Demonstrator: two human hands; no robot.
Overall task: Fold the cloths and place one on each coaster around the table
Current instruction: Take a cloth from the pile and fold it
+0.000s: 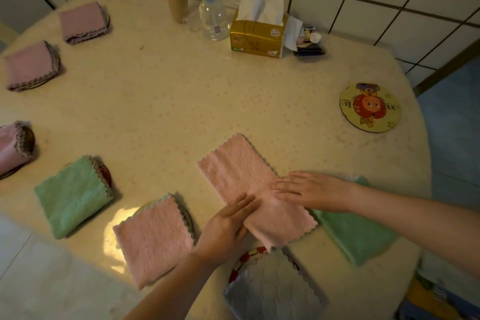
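Observation:
A long pink cloth [233, 166], folded into a strip, lies on the round table [181, 101] in front of me. My left hand [226, 228] lies on its near part with fingers straight. My right hand [309, 189] presses flat on its middle. A bare round coaster [370, 108] with a cartoon picture sits at the right. Folded cloths lie on coasters around the edge: grey [272, 291], pink [153, 238], green [72, 195], and three mauve ones [10, 148], [30, 65], [83, 22]. Another green cloth [355, 234] lies under my right forearm.
At the back by the tiled wall stand a paper cup [177, 1], a clear pump bottle [213, 13], a gold tissue box [258, 34] and a small tray of oddments [309, 44]. The table's edge drops to blue floor at the right.

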